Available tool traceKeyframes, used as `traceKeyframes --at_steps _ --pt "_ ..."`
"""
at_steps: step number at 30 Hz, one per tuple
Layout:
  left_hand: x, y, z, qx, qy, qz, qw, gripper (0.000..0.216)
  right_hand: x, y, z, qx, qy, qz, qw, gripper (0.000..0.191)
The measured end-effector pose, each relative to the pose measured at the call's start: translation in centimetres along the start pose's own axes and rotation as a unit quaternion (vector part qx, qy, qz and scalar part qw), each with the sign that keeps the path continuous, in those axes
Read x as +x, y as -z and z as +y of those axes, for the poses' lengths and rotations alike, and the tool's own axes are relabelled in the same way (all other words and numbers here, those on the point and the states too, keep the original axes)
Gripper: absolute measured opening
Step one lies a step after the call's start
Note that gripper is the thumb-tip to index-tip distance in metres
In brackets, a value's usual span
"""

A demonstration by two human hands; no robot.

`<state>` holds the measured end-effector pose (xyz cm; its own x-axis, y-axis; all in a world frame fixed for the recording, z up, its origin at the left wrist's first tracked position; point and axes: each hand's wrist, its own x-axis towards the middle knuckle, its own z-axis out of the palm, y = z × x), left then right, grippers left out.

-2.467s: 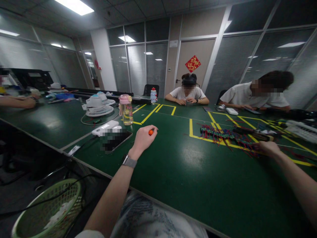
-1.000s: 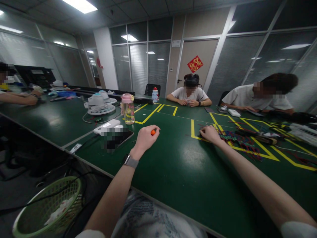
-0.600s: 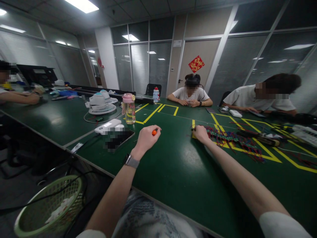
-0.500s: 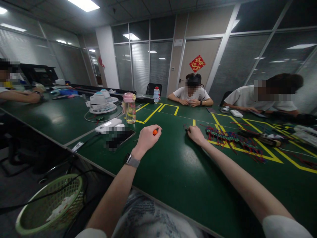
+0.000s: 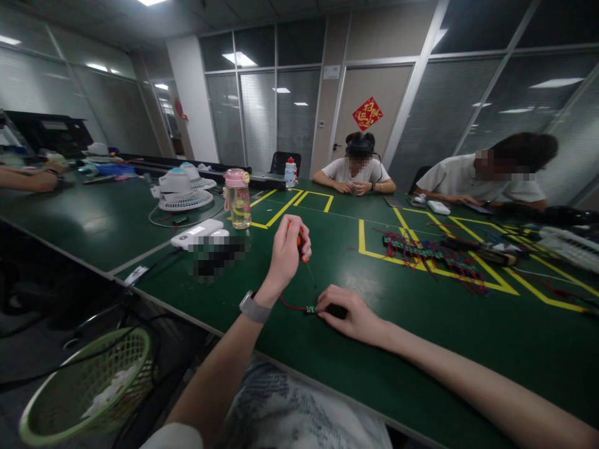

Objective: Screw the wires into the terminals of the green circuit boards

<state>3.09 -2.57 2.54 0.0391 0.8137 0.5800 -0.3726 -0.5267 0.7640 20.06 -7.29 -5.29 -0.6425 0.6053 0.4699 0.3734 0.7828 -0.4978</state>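
My left hand (image 5: pixel 287 249) is closed around the orange and black handle of a screwdriver (image 5: pixel 306 254), whose thin shaft slants down to the right. Below its tip, a small green circuit board (image 5: pixel 311 310) with a red wire (image 5: pixel 292 305) lies low over the green table (image 5: pixel 299 362). The thumb and fingertips of my right hand (image 5: pixel 349 315) pinch the board's right end. To the right lies a row of similar green boards (image 5: pixel 412 246) with red and blue wires.
A pink-lidded bottle (image 5: pixel 239 202), a white fan (image 5: pixel 185 190) and a white power bank (image 5: pixel 196 233) stand or lie at left. Yellow tape (image 5: pixel 362 237) marks the table. Two people sit across, another at far left. A green basket (image 5: pixel 135 374) is on the floor.
My right hand has come left and nearer with a circuit board. My left hand has turned upright, so the screwdriver now points down towards the board. The view has shifted slightly.
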Motion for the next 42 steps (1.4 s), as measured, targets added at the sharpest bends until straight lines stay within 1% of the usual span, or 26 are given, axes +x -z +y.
traceKeyframes --at_steps 2,4,9,14,17,20,24,30,35,38,42 --pt "-0.6 -1.1 0.0 -0.065 0.041 -0.042 0.996 0.026 0.1 -0.1 0.2 0.019 -0.022 0.006 1.000 0.010" --pt "-1.2 -1.8 0.0 -0.089 0.066 -0.064 0.992 0.026 0.2 0.0 0.4 0.026 -0.035 0.010 0.999 0.011" --pt "-2.3 -2.3 0.0 -0.093 0.086 -0.065 0.990 0.027 0.1 -0.1 0.5 0.030 -0.048 0.016 0.998 0.012" --pt "-2.4 -2.1 -0.1 -0.085 0.079 -0.070 0.991 0.027 0.3 -0.1 0.3 0.040 -0.078 0.014 0.996 0.011" --pt "-2.5 -2.0 -0.1 -0.093 0.071 -0.067 0.991 0.027 0.3 -0.1 0.2 0.038 -0.069 0.015 0.997 0.009" --pt "-2.4 -1.9 -0.1 -0.100 0.070 -0.065 0.990 0.027 0.1 -0.1 0.2 0.016 -0.041 0.013 0.999 0.009" --pt "-2.4 -1.9 -0.1 -0.113 0.066 -0.067 0.989 0.026 -0.2 0.1 0.2 -0.025 -0.005 -0.008 1.000 0.011" --pt "-2.3 -1.8 -0.1 -0.128 0.057 -0.062 0.988 0.025 0.1 0.6 -0.1 -0.049 -0.004 -0.035 0.998 0.012" --pt "-2.4 -1.9 0.0 -0.124 0.066 -0.061 0.988 0.026 0.2 0.8 -0.3 -0.057 0.017 -0.045 0.997 0.011" --pt "-2.4 -1.8 0.1 -0.127 0.065 -0.059 0.988 0.027 0.3 0.9 -0.4 -0.050 0.019 -0.042 0.998 0.011" --pt "-2.2 -1.6 0.2 -0.130 0.059 -0.053 0.988 0.027 0.4 0.8 -0.3 -0.037 0.002 -0.031 0.999 0.009"
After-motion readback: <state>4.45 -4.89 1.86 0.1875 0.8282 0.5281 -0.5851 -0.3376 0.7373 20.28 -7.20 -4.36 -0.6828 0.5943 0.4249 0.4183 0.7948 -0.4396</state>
